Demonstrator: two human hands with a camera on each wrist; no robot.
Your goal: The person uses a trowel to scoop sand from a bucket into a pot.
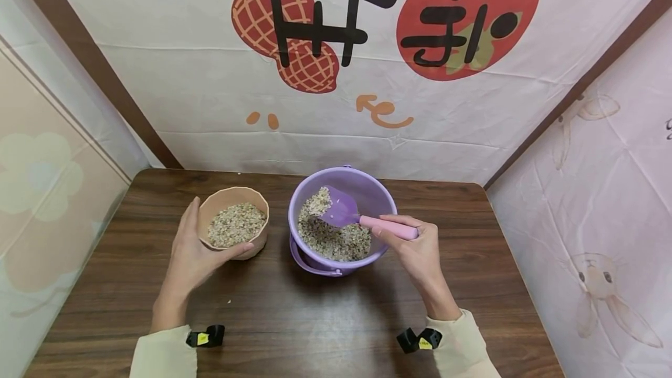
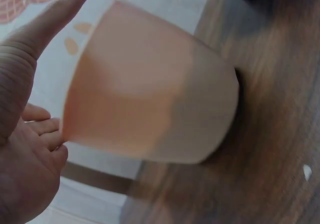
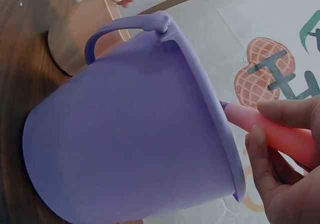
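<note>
My left hand [image 1: 193,252] rests at the rim of a peach-coloured pot [image 2: 150,93], its thumb across the front and its straight fingers along the left side. Speckled grains [image 1: 237,224] lie inside that pot. My right hand [image 1: 420,249] grips the pink handle [image 1: 388,227] of a small toy shovel whose purple blade [image 1: 342,209] is over the inside of a purple bucket [image 3: 130,129]. Some grains [image 1: 318,202] sit on the blade's tip, and more grains [image 1: 341,244] cover the bucket's bottom. Only the handle of the shovel shows clearly in the right wrist view.
The bucket's handle [image 1: 310,266] hangs down at its front left. Both containers stand on a dark wooden table [image 1: 252,337]. A printed cloth [image 1: 210,104] rises behind the table, with more cloth at both sides. A small pale crumb [image 2: 307,172] lies on the tabletop.
</note>
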